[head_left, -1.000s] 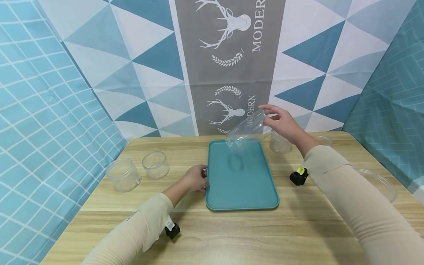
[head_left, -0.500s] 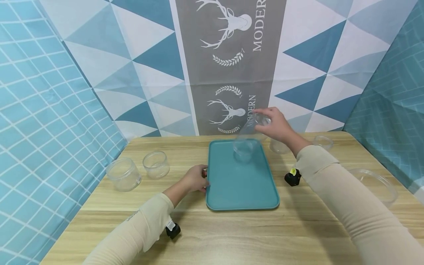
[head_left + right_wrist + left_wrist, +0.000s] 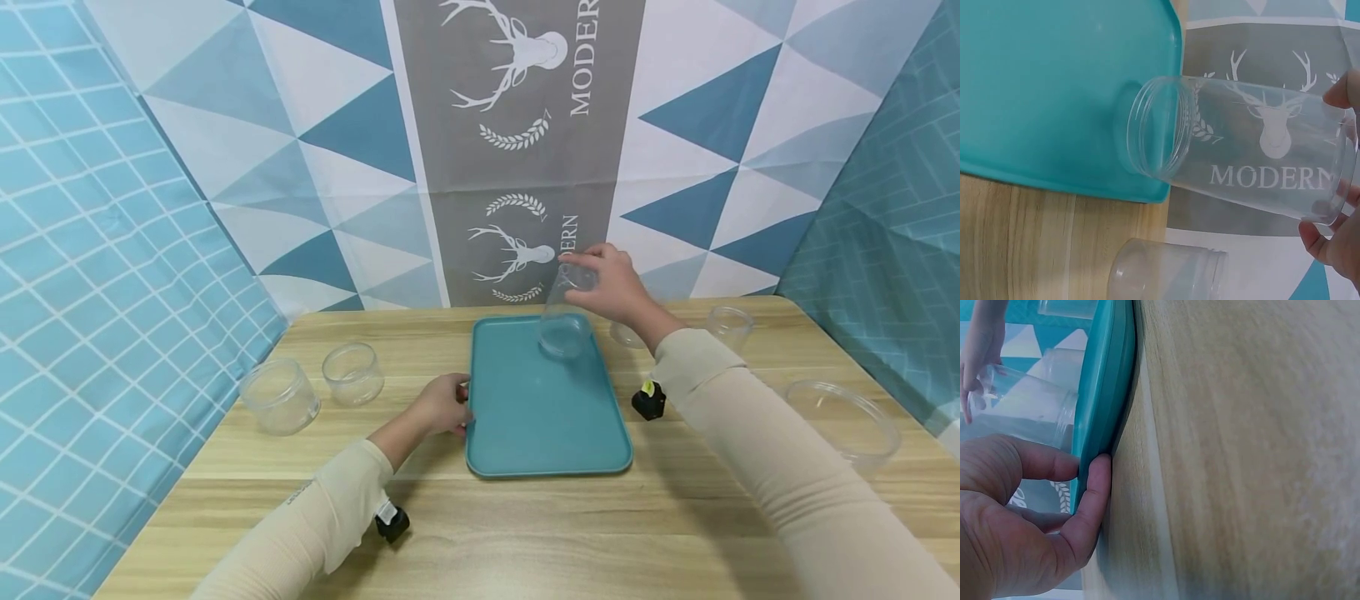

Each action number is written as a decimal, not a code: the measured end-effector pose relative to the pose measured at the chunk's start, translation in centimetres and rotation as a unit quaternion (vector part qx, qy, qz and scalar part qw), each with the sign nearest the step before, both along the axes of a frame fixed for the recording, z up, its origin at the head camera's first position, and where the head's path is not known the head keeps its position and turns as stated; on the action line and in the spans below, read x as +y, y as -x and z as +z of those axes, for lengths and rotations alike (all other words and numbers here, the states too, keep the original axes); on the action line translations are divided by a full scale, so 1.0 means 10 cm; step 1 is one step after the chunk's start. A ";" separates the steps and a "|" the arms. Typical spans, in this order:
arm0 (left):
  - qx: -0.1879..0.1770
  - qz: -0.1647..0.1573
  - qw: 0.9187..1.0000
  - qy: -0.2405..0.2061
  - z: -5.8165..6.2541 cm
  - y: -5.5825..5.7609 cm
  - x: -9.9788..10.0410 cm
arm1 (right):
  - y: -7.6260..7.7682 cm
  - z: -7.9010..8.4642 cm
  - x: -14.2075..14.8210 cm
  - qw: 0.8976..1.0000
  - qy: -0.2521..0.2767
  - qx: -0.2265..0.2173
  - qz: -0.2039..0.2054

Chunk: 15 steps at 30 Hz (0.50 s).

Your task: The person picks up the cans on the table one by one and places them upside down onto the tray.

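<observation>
My right hand (image 3: 611,283) grips a tall clear plastic jar (image 3: 564,312) by its base. The jar is upside down, its threaded mouth (image 3: 1159,128) facing the far right part of a teal tray (image 3: 543,408). Whether its rim touches the tray or hovers just above, I cannot tell. At the tray's left edge, my left hand (image 3: 442,404) pinches the rim; the left wrist view shows fingers (image 3: 1094,500) on both sides of it. Partly behind the right hand stands another clear jar (image 3: 1166,272), to the right of the tray.
Two short clear jars (image 3: 280,396) (image 3: 353,375) stand on the wooden table (image 3: 525,533) at left. A clear container (image 3: 729,325) sits at back right, and a wide round clear one (image 3: 843,425) lies nearer. Patterned cloth (image 3: 525,167) hangs behind the table.
My right hand has moved left and slightly down, bringing the jar from a strong tilt to nearly vertical, mouth down at the tray's far right. My left hand keeps its place on the rim.
</observation>
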<state>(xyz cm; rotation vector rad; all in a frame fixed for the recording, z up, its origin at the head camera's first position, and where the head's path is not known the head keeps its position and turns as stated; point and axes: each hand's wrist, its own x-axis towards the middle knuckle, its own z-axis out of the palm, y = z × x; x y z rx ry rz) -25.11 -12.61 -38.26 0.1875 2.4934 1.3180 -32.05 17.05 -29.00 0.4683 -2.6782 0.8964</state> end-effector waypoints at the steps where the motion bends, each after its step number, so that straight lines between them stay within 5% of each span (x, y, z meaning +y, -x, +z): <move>1: 0.000 0.000 1.000 -0.001 0.00 0.00 0.00 | 0.01 0.00 -0.01 1.000 -0.003 0.001 -0.003; 15: 0.002 0.000 1.000 -0.002 -0.03 0.01 -0.01 | 0.13 -0.11 -0.11 0.998 -0.037 -0.006 -0.043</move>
